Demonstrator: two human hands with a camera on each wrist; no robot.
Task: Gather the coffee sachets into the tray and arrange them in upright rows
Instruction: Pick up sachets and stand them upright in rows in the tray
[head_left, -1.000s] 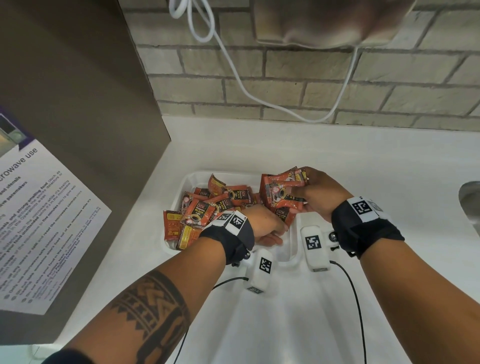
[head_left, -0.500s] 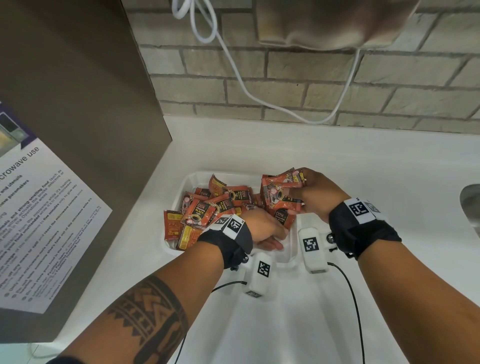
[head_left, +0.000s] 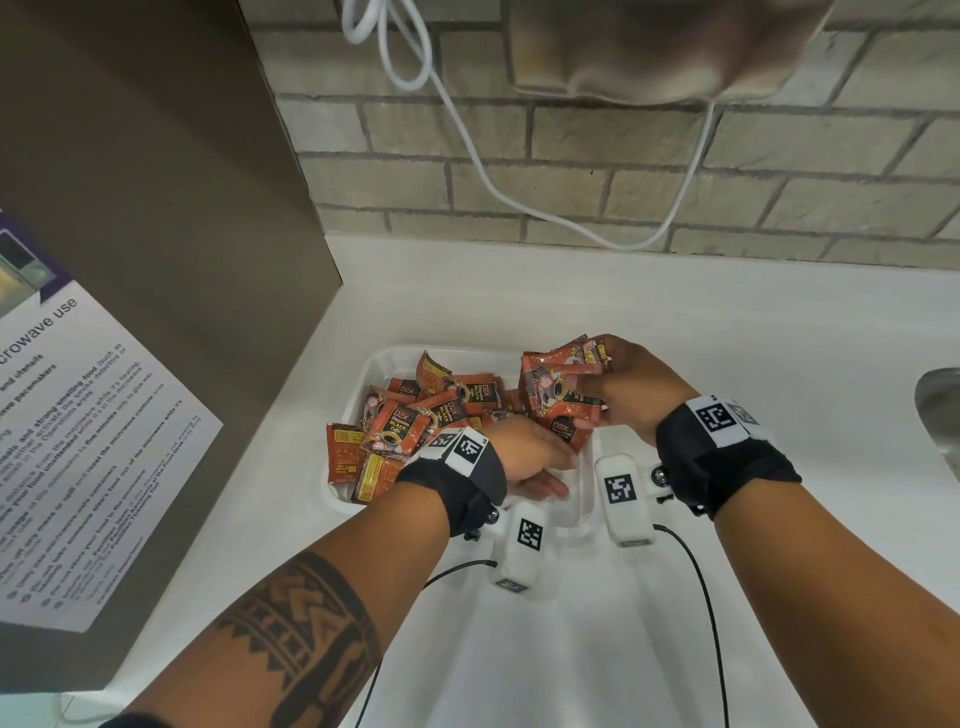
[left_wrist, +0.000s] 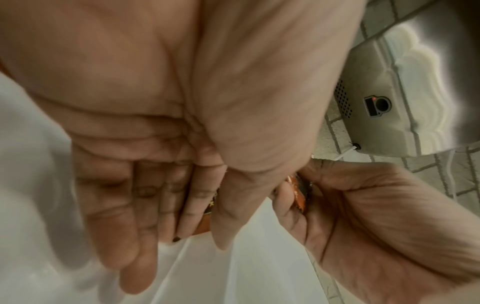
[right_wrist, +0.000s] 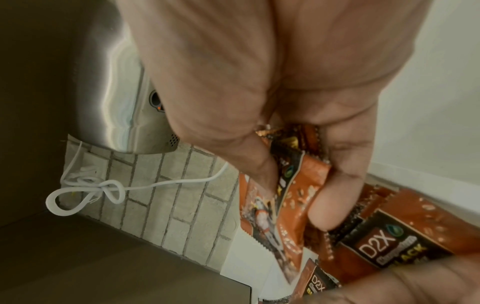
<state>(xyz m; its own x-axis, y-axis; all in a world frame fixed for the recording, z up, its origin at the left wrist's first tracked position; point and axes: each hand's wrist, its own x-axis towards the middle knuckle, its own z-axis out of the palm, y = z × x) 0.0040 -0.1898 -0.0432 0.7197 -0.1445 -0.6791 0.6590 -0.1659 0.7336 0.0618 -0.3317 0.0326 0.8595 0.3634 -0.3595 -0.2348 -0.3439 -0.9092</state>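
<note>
Arranging step. Our right hand grips a bunch of sachets over the tray's right end; our left hand, fingers straight, rests inside. Next: stand the bunch upright against it.

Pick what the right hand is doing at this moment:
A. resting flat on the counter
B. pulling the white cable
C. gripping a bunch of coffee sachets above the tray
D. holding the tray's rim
C: the right hand has its fingers curled round a bunch of coffee sachets, held above the right end of the tray.
</note>
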